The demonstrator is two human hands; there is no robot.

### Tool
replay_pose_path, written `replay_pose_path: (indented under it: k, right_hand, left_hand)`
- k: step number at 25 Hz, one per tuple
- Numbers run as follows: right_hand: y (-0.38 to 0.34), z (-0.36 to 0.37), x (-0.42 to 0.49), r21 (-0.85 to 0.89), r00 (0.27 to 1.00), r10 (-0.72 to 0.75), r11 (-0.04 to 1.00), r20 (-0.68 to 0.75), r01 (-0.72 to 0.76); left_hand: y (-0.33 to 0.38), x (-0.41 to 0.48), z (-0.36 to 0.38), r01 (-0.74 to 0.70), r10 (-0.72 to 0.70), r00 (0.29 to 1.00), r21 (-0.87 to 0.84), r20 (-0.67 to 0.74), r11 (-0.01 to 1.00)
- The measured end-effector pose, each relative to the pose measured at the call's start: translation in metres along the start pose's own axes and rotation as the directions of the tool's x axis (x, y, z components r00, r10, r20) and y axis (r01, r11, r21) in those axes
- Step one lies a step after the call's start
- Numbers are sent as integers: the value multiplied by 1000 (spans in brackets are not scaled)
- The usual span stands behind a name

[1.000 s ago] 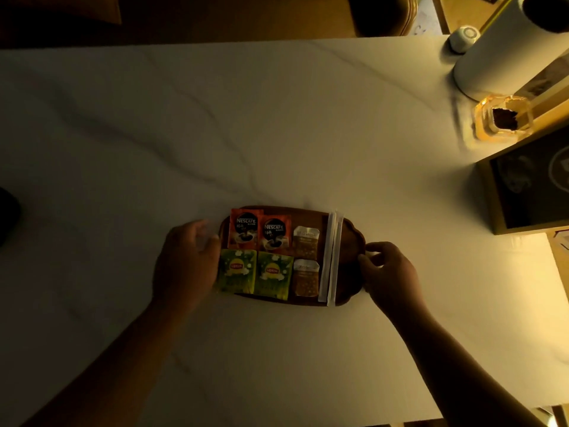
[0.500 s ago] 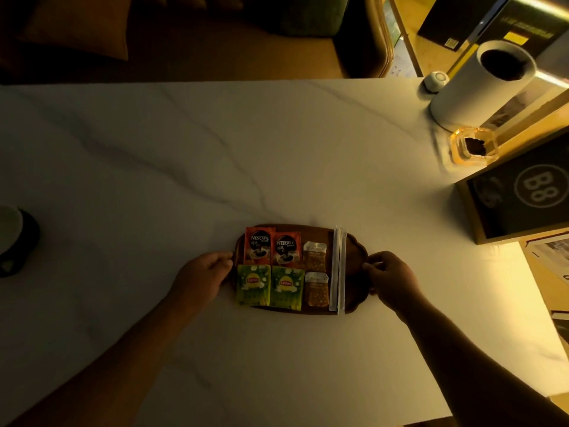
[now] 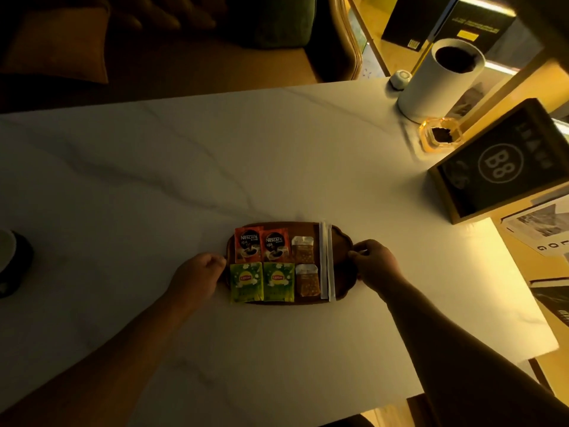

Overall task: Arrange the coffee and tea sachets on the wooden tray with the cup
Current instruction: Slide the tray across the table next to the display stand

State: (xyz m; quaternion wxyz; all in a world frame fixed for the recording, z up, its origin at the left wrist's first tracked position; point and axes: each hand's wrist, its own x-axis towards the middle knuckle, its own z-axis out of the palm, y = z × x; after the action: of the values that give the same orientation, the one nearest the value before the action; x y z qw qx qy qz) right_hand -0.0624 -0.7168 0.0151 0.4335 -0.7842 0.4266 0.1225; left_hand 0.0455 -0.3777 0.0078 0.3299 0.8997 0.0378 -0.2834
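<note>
A dark wooden tray (image 3: 343, 260) sits on a white marble-patterned table (image 3: 215, 167) under dim yellow light, gripped at both short ends by a person's bare hands. The left hand (image 3: 197, 277) is curled closed at the tray's left rim, knuckles toward the camera; the right hand (image 3: 377, 265) is closed at the tray's right rim, its fingertips pinched on the edge. On the tray, sachets lie flat in two rows. In the far row, two red Nescafé coffee sachets (image 3: 261, 248) lie side by side, with a small clear sachet of brown granules (image 3: 302, 249) to their right. In the near row, two green Lipton tea sachets (image 3: 261, 282) lie side by side, their lower edges reaching just past the tray's near rim, with a second granule sachet (image 3: 307, 280) to their right. Right of the sachets, two long white paper-wrapped sticks (image 3: 326, 261) lie parallel across the tray's width, leaving the tray's right end bare. A cup (image 3: 9, 261) on a dark base stands well to the left of the tray, at the picture's left border and cut off by it. Far beyond the tray to the right stand a white cylinder (image 3: 437, 72), an amber glass dish (image 3: 441, 135) and a framed dark sign (image 3: 505, 161) marked "B8".
</note>
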Motion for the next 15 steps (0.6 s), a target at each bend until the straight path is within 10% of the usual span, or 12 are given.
replay_pose_path:
  k: [15]
  right_hand:
    - [93,-91,-12,268,985,167,952,-50,-148]
  left_hand:
    - [143,6,93,-154,148,988,240,41,959]
